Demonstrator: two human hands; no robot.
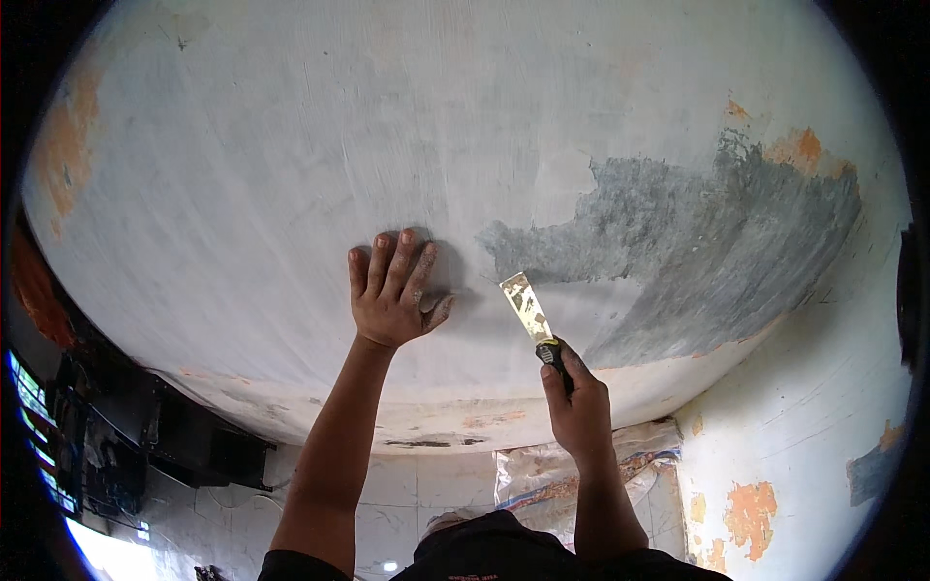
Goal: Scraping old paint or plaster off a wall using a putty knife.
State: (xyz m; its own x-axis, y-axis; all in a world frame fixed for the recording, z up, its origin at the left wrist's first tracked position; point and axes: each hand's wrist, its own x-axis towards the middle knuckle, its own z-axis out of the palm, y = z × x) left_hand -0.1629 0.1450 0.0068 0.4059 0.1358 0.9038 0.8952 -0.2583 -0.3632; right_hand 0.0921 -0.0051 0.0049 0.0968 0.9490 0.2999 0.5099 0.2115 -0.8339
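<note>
My right hand [581, 407] grips the dark handle of a putty knife [529, 309]. Its metal blade points up and slightly left, with pale residue and dark marks on it. The blade's tip is close to the lower left edge of a scraped grey patch [617, 225] on the wall; whether it touches the surface I cannot tell. To the left, my left hand [392, 290] is spread against the pale painted wall [305, 160], its fingers apart and dusty. It holds nothing.
Orange patches show where paint has come off at the wall's left [69, 145] and on the adjoining right wall [750, 519]. A plastic sack [538, 476] lies on the tiled floor [389, 483] at the wall's foot. Black furniture [196, 443] stands at the lower left.
</note>
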